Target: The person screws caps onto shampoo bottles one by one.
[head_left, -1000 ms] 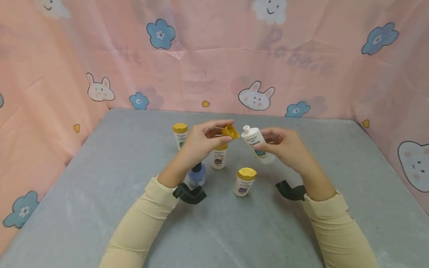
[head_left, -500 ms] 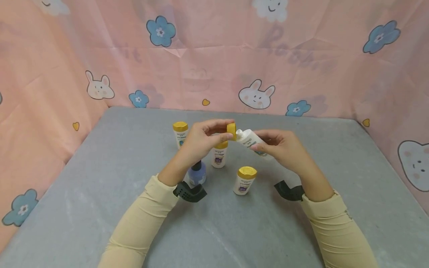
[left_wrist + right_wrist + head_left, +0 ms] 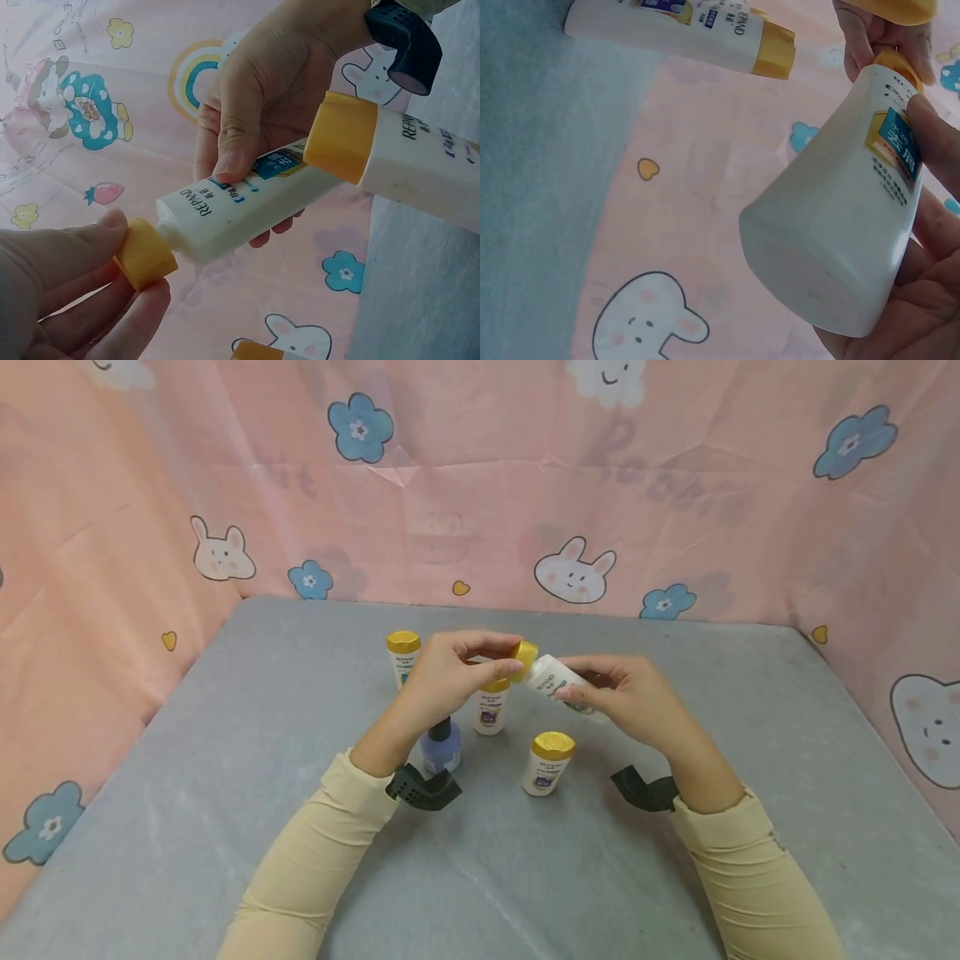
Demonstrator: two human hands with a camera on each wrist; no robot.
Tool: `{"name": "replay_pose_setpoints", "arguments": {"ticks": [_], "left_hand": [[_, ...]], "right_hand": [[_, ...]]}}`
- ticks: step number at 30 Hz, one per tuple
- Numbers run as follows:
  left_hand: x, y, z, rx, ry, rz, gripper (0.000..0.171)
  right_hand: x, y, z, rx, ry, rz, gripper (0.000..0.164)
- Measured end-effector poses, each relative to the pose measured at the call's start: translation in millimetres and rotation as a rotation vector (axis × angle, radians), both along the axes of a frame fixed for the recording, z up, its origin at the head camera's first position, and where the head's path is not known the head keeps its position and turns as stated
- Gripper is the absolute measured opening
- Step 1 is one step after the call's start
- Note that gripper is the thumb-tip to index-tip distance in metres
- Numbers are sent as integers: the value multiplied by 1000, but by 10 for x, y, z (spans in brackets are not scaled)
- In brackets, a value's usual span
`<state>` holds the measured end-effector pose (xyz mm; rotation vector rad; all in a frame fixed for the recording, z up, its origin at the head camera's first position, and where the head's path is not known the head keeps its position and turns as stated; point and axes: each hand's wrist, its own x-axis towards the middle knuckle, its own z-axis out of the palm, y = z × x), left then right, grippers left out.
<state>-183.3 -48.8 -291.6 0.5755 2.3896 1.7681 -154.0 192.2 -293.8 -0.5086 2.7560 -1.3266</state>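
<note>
My left hand (image 3: 453,677) pinches a gold-yellow bottle cap (image 3: 145,254) between thumb and fingers. The right hand (image 3: 626,693) grips a white bottle (image 3: 240,206) with a blue and gold label, tilted so its neck points up and left. In the left wrist view the cap sits right at the bottle's neck, partly covering it. The right wrist view shows the bottle's broad base (image 3: 810,270) toward the camera, the thumb along its label. Both hands are above the table.
On the grey table (image 3: 315,852) stand several white bottles with gold caps: one front (image 3: 547,764), one middle (image 3: 490,710), one back left (image 3: 403,656) partly behind my left hand. A blue-violet bottle with a dark top (image 3: 441,747) is beside my left wrist. Pink printed cloth (image 3: 450,502) hangs behind.
The cap has turned from facing open toward the camera to meeting the bottle's neck. The bottle has tilted further and moved left toward the cap; the standing bottles stay put.
</note>
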Motion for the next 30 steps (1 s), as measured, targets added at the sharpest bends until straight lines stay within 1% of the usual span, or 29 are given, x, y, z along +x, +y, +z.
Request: {"name": "replay_pose_setpoints", "arguments": {"ticks": [6, 10, 13, 15, 19, 21, 23, 24, 26, 27, 29, 30], "left_hand": [[12, 8, 13, -55, 20, -28, 32], [24, 6, 18, -70, 36, -43, 32], [32, 1, 20, -60, 46, -54, 32], [33, -1, 15, -55, 66, -65, 31], [41, 5, 8, -20, 120, -107, 28], [48, 8, 7, 4, 136, -132, 28], [52, 9, 5, 21, 139, -151, 31], [55, 10, 8, 21, 139, -155, 35], [61, 10, 18, 13, 135, -142, 45], [64, 10, 24, 12, 128, -124, 50], [74, 6, 41, 17, 105, -68, 57], [82, 5, 52, 11, 89, -29, 56]], "right_hand": [[9, -9, -2, -6, -5, 15, 33], [23, -11, 6, -21, 5, 27, 33], [27, -12, 15, -28, 10, 34, 33], [25, -10, 16, -32, 9, 37, 33], [18, 3, 7, -48, -2, 43, 32], [13, 9, 0, -59, -4, 50, 32], [12, 15, -3, -67, 0, 55, 31], [13, 18, -3, -70, 4, 57, 31], [14, 19, -3, -78, 13, 58, 30], [17, 19, 0, -80, 15, 56, 30], [21, 18, 4, -78, 20, 50, 30], [21, 16, 6, -77, 19, 46, 31]]}}
